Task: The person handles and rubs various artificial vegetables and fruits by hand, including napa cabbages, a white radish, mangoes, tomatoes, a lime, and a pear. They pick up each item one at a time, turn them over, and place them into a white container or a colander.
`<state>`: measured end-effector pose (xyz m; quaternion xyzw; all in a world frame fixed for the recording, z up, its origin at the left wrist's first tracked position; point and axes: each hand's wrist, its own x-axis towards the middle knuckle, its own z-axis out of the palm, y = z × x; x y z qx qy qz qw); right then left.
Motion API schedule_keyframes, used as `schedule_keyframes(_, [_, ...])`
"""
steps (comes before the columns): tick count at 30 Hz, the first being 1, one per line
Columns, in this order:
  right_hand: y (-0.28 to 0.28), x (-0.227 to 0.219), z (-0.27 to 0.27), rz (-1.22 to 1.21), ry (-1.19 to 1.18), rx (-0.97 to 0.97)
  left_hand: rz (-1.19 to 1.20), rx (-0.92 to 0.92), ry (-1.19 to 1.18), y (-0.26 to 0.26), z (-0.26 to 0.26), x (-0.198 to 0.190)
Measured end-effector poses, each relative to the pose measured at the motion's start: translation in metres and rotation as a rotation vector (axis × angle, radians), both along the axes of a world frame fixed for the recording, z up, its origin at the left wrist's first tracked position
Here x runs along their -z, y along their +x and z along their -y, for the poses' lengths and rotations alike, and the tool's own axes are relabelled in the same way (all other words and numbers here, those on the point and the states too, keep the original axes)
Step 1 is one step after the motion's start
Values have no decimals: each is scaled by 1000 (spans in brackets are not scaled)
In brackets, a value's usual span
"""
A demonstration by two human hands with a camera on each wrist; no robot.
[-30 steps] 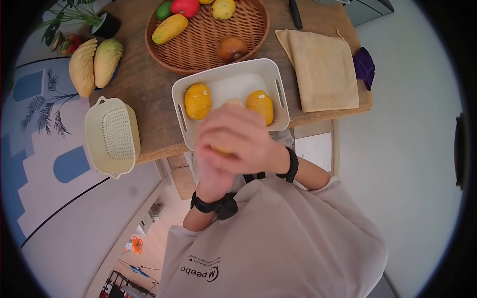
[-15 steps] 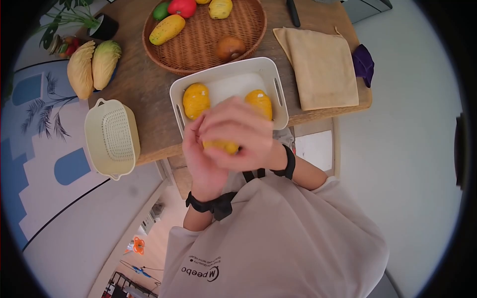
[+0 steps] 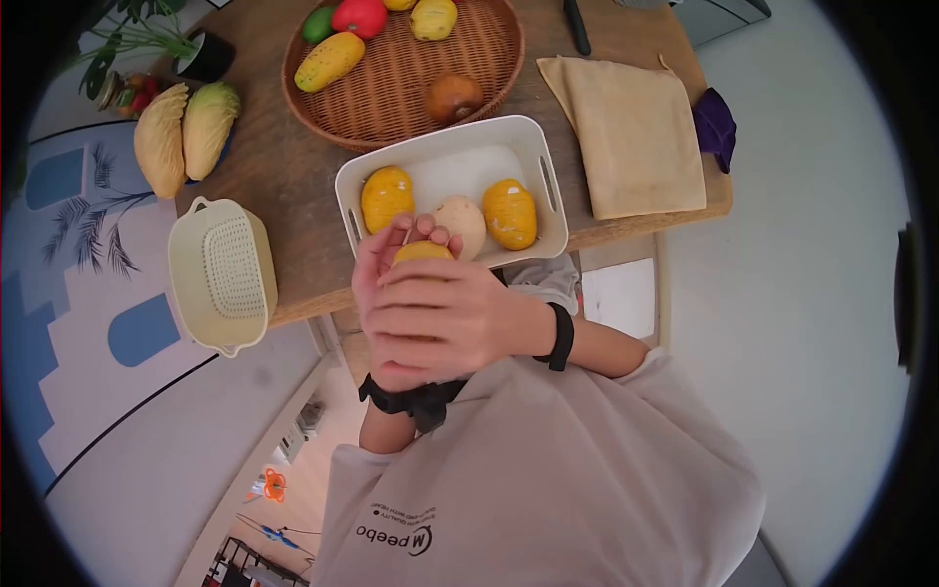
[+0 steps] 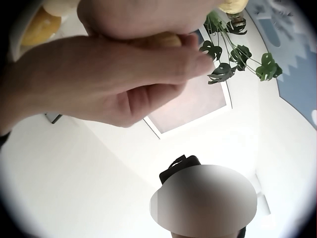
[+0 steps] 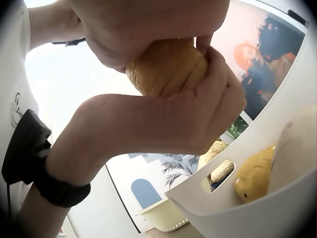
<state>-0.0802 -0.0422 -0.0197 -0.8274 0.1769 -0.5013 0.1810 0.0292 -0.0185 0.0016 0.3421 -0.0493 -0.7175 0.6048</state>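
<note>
Both hands are cupped together just in front of the white tray (image 3: 350,223), around a yellow oval fruit (image 3: 423,251). My left hand (image 3: 368,279) holds it from beneath, its fingertips curling up along the far side. Over the top lies my right hand (image 3: 440,318), fingers bent across the fruit and hiding most of it. In the right wrist view the held fruit (image 5: 168,69) shows shallow lines along its skin, gripped between both palms. Inside the tray sit two similar yellow fruits (image 3: 388,199) and a pale beige round one (image 3: 460,223), partly behind the fingertips.
Behind the tray is a wicker basket (image 3: 401,88) with several fruits. A folded tan cloth (image 3: 636,142) and a purple thing (image 3: 715,129) lie right, with a black-handled tool (image 3: 577,26) beyond. A cream colander (image 3: 223,274) and two cabbages (image 3: 205,127) stand left.
My right hand has come down and toward the body, over the left. The left fingertips and the pale beige thing in the tray now show. The fruit stays between both hands.
</note>
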Motion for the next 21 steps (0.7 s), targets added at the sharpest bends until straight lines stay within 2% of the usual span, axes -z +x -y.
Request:
schedule_keyframes(2, [1,4,3,89,-17,34,-118,25,-2,11,4,11])
schedule_keyframes(4, [-4,0,9,127,206,160,73,-58,127,1,-1,-1])
schedule_keyframes(5, [-5,-2,12,147,314,220,127,-49,43,0,-1,2])
schedule_keyframes(6, [-4,-1,10,85,214,148,179,-45,-41,-1,-2,5])
schedule_keyframes(7, [-2,0,6,24,116,79,188,17,-267,2,-7,30])
schedule_keyframes(8, [-1,0,4,-38,18,14,160,46,-354,2,-9,35])
schedule_keyframes(9, [-1,-2,5,-26,17,2,129,76,-440,3,-11,41])
schedule_keyframes(11, [-4,-7,12,-5,9,-24,35,51,-282,3,-12,30])
schedule_keyframes(14, [-10,-4,24,168,356,263,22,-46,141,2,-8,15])
schedule_keyframes(16, [-5,-5,15,65,274,134,875,49,-217,11,-36,44])
schedule_keyframes(18, [-3,-5,12,15,172,43,983,76,-370,13,-46,53])
schedule_keyframes(19, [-4,-5,14,14,107,14,669,48,-335,10,-41,51])
schedule_keyframes(20, [-5,-4,17,11,40,-17,454,50,-246,9,-35,50])
schedule_keyframes(21, [-6,-3,19,75,153,91,243,31,-145,8,-28,46])
